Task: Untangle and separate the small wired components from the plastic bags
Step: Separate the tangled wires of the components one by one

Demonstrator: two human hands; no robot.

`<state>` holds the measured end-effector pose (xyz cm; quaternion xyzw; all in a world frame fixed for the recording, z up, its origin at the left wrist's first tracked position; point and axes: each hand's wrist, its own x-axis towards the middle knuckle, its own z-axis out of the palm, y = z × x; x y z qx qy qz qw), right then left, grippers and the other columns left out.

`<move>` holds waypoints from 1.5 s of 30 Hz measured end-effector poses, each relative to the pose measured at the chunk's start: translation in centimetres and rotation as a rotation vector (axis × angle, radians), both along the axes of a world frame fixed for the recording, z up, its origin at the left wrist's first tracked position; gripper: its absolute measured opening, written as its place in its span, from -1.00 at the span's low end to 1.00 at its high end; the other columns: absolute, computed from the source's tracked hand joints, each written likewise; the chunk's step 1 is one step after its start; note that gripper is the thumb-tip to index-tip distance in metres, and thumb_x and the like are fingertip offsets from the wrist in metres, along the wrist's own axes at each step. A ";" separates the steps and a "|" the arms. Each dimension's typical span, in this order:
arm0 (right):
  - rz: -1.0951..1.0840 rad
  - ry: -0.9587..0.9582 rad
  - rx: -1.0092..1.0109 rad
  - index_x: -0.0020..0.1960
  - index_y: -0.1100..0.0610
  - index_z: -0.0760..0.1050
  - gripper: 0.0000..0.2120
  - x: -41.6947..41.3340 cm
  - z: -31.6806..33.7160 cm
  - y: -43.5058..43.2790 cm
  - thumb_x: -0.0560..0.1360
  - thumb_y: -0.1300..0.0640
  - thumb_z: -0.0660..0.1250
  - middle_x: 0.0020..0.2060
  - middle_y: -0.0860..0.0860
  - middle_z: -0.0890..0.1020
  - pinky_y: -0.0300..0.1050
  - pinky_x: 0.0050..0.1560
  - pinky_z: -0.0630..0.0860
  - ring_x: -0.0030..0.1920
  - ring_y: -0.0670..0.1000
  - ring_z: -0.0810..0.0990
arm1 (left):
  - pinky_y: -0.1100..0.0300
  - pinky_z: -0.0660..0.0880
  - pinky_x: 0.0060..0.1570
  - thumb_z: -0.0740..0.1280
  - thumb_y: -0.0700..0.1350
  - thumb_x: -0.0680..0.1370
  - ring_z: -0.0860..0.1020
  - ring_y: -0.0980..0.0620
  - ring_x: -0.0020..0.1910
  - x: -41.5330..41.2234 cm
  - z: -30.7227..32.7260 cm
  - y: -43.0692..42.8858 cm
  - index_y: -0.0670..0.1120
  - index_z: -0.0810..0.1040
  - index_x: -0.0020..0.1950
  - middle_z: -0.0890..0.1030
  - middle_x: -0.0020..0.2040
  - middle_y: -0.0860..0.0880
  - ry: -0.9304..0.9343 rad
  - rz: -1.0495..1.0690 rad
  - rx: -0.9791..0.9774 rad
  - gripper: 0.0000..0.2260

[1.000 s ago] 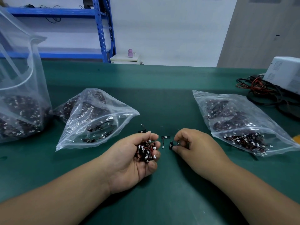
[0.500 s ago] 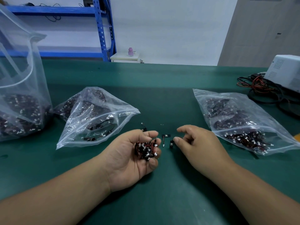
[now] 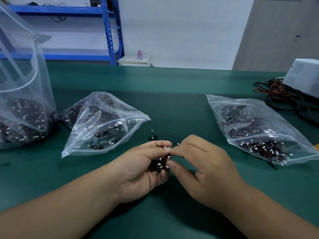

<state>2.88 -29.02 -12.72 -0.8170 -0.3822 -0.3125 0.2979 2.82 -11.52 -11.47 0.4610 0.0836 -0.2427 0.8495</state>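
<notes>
My left hand [image 3: 141, 169] lies palm up on the green mat, cupped around a tangled clump of small wired components [image 3: 159, 163] with black bodies, red wires and white plugs. My right hand [image 3: 202, 168] reaches in from the right, its thumb and fingertips touching the clump. Two separated components lie on the mat just beyond the hands: one [image 3: 151, 138] to the left, one [image 3: 177, 144] partly hidden behind my right fingers. A half-empty clear bag [image 3: 103, 125] lies left of the hands, and a fuller clear bag [image 3: 255, 130] lies to the right.
A tall open plastic bag [image 3: 22, 94] of the same parts stands at the far left. A white box [image 3: 303, 76] with a coil of black and red cables [image 3: 283, 95] sits at the right edge. Blue shelving [image 3: 112, 31] stands beyond the table.
My right hand has left the single component on the mat and moved left onto the clump in my left hand. My left hand has stayed in place.
</notes>
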 end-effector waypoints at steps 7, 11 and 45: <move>-0.029 0.035 0.005 -0.04 0.11 0.62 -0.88 0.0 -0.1 0.0 0.53 0.06 0.38 -0.17 -0.07 0.54 0.02 -0.27 0.49 -0.21 0.02 0.53 | 0.29 0.45 -0.50 0.43 -0.28 0.35 0.49 0.07 -0.42 -0.2 0.1 -0.2 -0.12 0.50 0.15 0.58 -0.25 -0.09 -0.031 -0.015 0.022 -0.61; -0.067 0.079 0.023 -0.08 0.08 0.57 -0.84 -0.1 -0.1 0.1 0.52 -0.01 0.36 -0.19 -0.16 0.46 -0.10 -0.29 0.44 -0.23 -0.15 0.40 | 0.28 0.46 -0.51 0.44 -0.29 0.36 0.50 0.07 -0.43 -0.2 0.1 -0.2 -0.12 0.52 0.12 0.58 -0.25 -0.08 -0.033 -0.011 0.019 -0.65; -0.210 0.287 0.288 -0.34 0.08 0.48 -0.77 1.2 -0.8 0.2 0.49 0.10 0.33 -0.41 -0.09 0.49 -0.14 -0.27 0.40 -0.29 -0.02 0.50 | 0.18 0.57 -0.47 0.41 -0.30 0.35 0.70 -0.08 -0.21 -0.3 0.4 0.1 -0.13 0.57 0.04 0.66 -0.19 -0.14 -0.002 -0.001 -0.065 -0.72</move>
